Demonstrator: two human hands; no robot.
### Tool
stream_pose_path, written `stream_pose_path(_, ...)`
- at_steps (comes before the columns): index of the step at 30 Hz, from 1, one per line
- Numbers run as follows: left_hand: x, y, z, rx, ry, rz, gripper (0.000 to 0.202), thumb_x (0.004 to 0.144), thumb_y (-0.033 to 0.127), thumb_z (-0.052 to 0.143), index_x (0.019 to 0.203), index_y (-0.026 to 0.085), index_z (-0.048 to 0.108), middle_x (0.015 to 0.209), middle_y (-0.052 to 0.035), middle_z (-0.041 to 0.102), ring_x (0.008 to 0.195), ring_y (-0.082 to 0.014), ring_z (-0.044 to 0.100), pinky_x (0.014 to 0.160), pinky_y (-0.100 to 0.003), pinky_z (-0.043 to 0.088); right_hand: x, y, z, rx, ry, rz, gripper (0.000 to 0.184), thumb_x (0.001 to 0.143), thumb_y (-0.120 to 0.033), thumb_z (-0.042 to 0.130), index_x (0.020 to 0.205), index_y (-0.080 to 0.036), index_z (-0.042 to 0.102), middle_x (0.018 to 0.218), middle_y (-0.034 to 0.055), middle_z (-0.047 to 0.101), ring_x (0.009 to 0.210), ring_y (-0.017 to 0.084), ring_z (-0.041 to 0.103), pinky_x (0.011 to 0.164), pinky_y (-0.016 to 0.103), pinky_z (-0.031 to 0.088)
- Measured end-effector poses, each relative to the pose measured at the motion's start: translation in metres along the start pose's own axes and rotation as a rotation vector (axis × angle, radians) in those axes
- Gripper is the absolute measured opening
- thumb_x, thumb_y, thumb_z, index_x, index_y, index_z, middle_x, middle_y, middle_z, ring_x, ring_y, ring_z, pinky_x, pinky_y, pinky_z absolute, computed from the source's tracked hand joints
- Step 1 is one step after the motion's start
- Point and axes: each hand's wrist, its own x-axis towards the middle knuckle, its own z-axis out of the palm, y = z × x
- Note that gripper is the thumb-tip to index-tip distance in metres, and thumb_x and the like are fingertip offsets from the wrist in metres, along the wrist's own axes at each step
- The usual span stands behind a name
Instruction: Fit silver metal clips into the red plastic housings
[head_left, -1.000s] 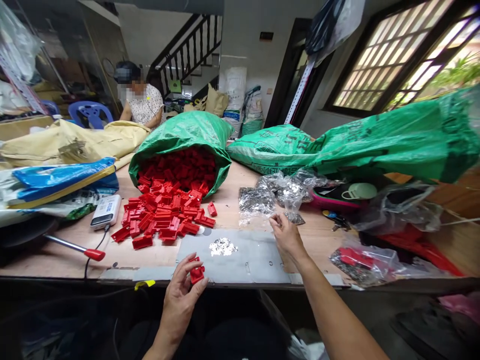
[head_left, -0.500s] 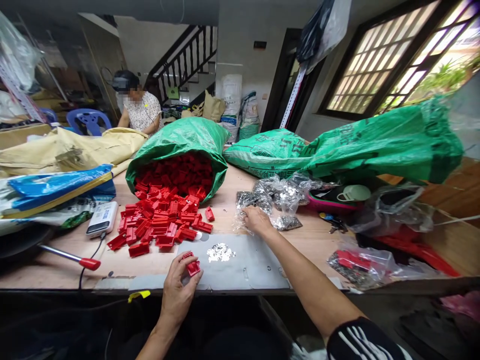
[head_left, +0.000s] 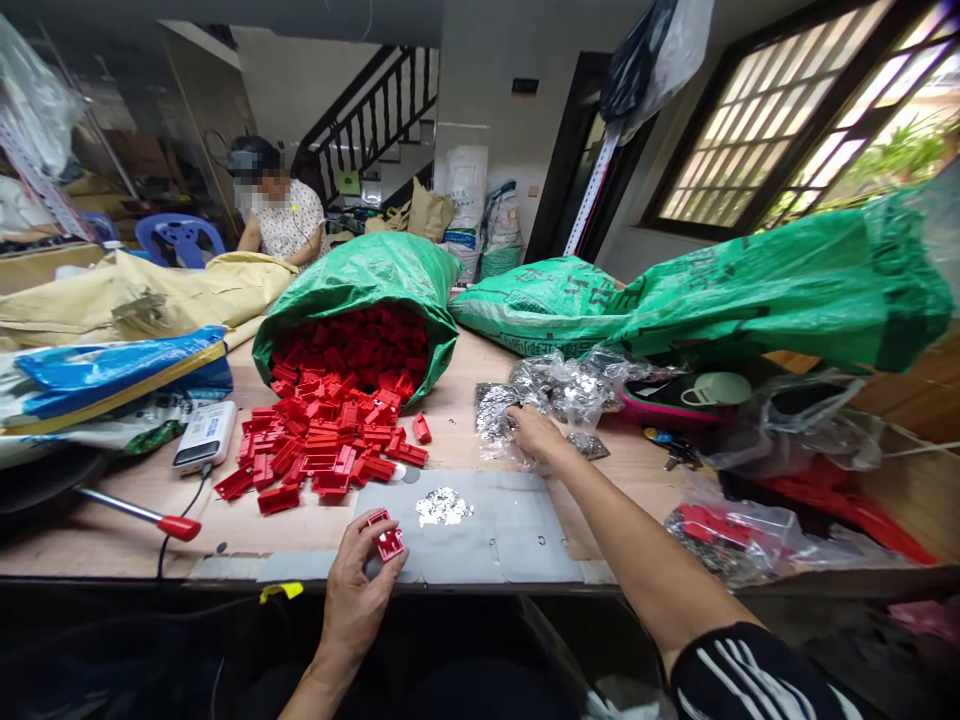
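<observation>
My left hand (head_left: 354, 590) is at the table's front edge, its fingers shut on a small red plastic part (head_left: 388, 543). Just beyond it lies a grey sheet (head_left: 517, 530) with a little heap of silver metal pieces (head_left: 444, 507) on it. My right hand (head_left: 536, 435) is stretched forward, its fingers on a clear plastic bag of small metal pieces (head_left: 559, 392). I cannot tell whether those fingers grip the bag. A loose pile of red plastic parts (head_left: 322, 445) spills from a green woven sack (head_left: 360, 280).
A power bank (head_left: 205, 435) with a cable and a red-handled screwdriver (head_left: 178, 528) lie on the wooden table (head_left: 450, 430) at left. Beyond are sacks, and a co-worker (head_left: 277, 210) sits at the back. Another bag holding red parts (head_left: 724, 535) lies at right.
My right hand has moved forward and left onto the clear bag, and my arm now shows more of its black striped sleeve. My left hand keeps the red part, turned slightly.
</observation>
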Motion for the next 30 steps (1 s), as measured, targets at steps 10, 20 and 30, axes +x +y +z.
stream_pose_path(10,-0.001,0.004,-0.001,0.006,0.005,-0.010,0.029,0.079,0.035,0.064,0.106,0.024,0.065,0.121,-0.0098,0.055,0.113,-0.0256,0.058,0.092,-0.043,0.052,-0.010,0.016,-0.003,0.156,0.111,-0.045,0.029,0.082,-0.017,0.057,0.109,-0.021,0.063,0.099,0.0053,0.070,0.091,0.021,0.062,0.076,0.025,0.042)
stream_pose_path(20,-0.002,-0.001,-0.002,0.019,-0.013,-0.001,0.029,0.079,0.036,0.063,0.106,0.025,0.065,0.121,-0.0096,0.055,0.113,-0.0257,0.057,0.091,-0.043,0.053,-0.004,0.022,-0.006,0.252,0.172,-0.007,0.028,0.090,-0.018,0.044,0.111,-0.022,0.063,0.103,0.0038,0.071,0.083,0.016,0.065,0.077,0.025,0.046)
stream_pose_path(30,-0.002,0.002,-0.001,0.032,-0.014,0.015,0.028,0.080,0.034,0.063,0.106,0.024,0.065,0.120,-0.0095,0.055,0.113,-0.0256,0.057,0.092,-0.045,0.052,-0.013,-0.003,0.002,0.117,-0.005,-0.009,0.058,0.073,-0.037,0.071,0.126,-0.020,0.054,0.115,0.0113,0.063,0.103,0.024,0.059,0.083,0.026,0.042)
